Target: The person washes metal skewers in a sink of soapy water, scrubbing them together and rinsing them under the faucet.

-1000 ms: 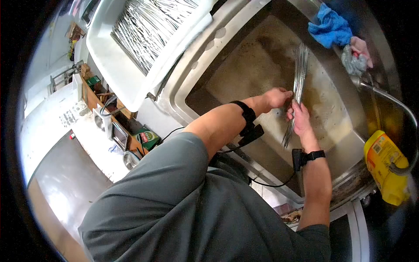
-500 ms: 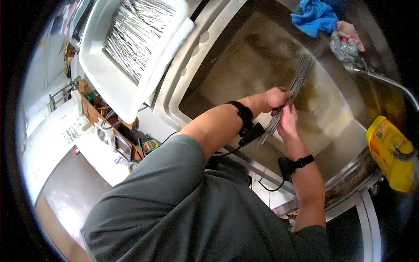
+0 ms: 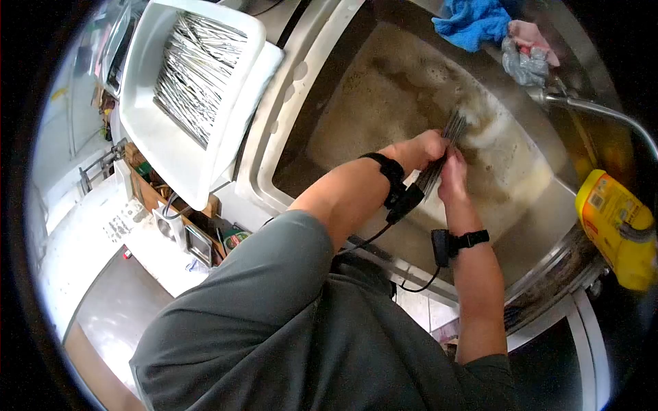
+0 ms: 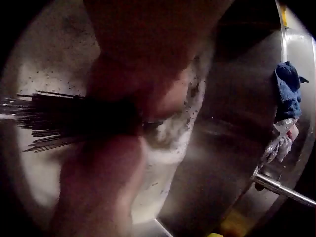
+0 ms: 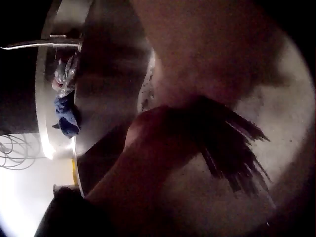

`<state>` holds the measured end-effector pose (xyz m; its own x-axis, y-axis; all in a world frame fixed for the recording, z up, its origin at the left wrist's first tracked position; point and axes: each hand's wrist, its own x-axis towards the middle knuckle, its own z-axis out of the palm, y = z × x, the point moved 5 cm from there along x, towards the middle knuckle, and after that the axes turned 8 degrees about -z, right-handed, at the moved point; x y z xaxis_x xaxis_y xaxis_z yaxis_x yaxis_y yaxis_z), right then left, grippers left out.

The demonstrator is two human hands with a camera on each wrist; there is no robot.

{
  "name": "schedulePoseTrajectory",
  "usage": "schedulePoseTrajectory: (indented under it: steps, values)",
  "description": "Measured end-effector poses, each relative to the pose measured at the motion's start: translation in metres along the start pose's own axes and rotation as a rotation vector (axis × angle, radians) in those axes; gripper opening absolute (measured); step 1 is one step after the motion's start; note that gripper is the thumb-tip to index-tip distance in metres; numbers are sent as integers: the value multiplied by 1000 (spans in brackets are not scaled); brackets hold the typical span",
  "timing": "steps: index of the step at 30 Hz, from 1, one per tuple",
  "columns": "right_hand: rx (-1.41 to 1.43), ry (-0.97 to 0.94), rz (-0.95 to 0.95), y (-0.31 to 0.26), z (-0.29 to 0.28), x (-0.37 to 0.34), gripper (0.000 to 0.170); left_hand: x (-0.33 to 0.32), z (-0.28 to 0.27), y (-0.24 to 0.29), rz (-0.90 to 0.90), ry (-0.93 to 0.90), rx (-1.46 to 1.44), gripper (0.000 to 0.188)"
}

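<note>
Both hands grip a bundle of thin metal skewers point(image 3: 454, 130) over the murky, foamy water point(image 3: 384, 89) in the sink. My left hand point(image 3: 430, 145) wraps the bundle's middle from the left, and my right hand point(image 3: 453, 177) holds it just beside, from the right. The far ends of the skewers meet white foam in the head view. In the left wrist view the near ends of the skewers point(image 4: 54, 118) fan out from between the hands, which are dark there. The right wrist view shows the same skewers point(image 5: 232, 148) spreading below the fists.
A white plastic tub point(image 3: 147, 103) full of metal skewers stands left of the steel sink point(image 3: 274, 147). On the far ledge lie a blue cloth point(image 3: 473, 24) and a crumpled clear plastic bag point(image 3: 524, 65), by a metal tap point(image 3: 582, 104). A yellow bottle point(image 3: 613, 226) is at the right.
The skewer bundle has swung from nearly upright in the view to a slant, and its far ends have come down towards the water, where fresh foam shows. Both hands keep hold. The view has shifted.
</note>
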<state>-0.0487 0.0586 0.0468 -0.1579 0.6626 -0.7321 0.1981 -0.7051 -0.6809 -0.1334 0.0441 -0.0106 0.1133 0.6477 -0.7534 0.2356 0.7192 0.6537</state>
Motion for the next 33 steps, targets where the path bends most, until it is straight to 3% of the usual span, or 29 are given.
schedulePoseTrajectory:
  steps: [2,3,5,6,9,11,13,15,17,19,20,21,23,24,26,29,31,32,33]
  values:
    - [222,-47,93,2,3,8,33,5,2,-4,20,-10,329,48]
    - [225,-50,93,0,2,12,33,6,2,-7,18,-9,333,48]
    - [-47,5,108,-5,-6,19,33,-25,-9,7,-69,-83,-289,52]
    - [-235,24,-62,30,-24,52,39,-37,-10,13,-71,-82,-289,52]
    - [-127,24,60,-9,-9,8,46,-56,-15,38,58,-13,-368,45]
    - [-138,0,1,-5,-12,14,48,-56,-6,32,-327,-36,-1000,39]
    - [-153,-26,-62,-9,-11,17,49,-59,-5,34,-289,-35,-990,42]
    - [-208,-111,-13,-11,-4,13,52,-69,-5,40,-334,137,-769,45]
    - [-233,-160,0,-10,-6,9,51,-39,31,0,-305,146,-809,47]
    - [-251,-207,2,-7,-3,9,51,-21,51,-32,-114,332,-766,45]
    - [-218,-291,96,3,0,5,48,-88,24,25,-388,294,-1123,48]
    - [-184,-374,194,12,2,-4,46,-104,25,26,-391,297,-1127,48]
    - [-223,-292,234,-11,16,-36,39,-125,25,21,-544,337,-984,46]
    - [-269,-378,173,-17,21,-46,37,-139,19,24,-560,379,-825,44]
    - [-284,-556,160,-22,22,-56,31,-147,25,22,-521,353,-849,42]
    - [-212,-489,92,-29,16,-50,28,-137,25,16,-426,338,-740,40]
    - [-178,-365,123,-33,8,-45,24,-120,21,23,-265,339,-676,39]
    - [-103,-277,108,-34,3,-37,22,-110,23,30,-184,224,-880,38]
    - [-27,-192,95,-34,-1,-29,22,-102,21,31,-180,218,-879,38]
